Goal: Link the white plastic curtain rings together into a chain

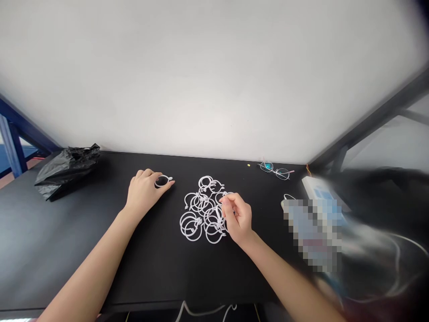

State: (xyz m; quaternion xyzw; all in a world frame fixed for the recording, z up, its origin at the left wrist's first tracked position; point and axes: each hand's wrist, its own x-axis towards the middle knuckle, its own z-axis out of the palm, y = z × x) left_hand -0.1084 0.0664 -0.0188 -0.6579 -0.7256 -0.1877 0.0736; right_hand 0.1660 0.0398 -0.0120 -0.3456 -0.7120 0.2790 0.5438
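The left hand (145,190) lies palm down on the black desk (60,250), left of the frame's centre, its fingers curled over a single white ring (163,180). The ring sits flat on the desk under the fingertips, with its small clasp tab sticking out toward the right; the grip here is a light clench on that one ring, pressing it down rather than lifting it.

The right hand (237,217) hovers at the right edge of a heap of white rings (201,210) in the middle of the frame. Its thumb and forefinger are pinched together on one ring from the heap (226,195), at the pile's upper right, so this grip is closed on that ring. The rest of the heap lies tangled and overlapping, just beside the hand and well apart from the single ring.

In the left of the frame, a crumpled black plastic bag (65,167) rests near the desk's back edge. A pair of spectacles (276,171) lies at the back, right of centre, near the white wall (214,80). A white box with a blue label (318,190) sits at the right, partly blurred.
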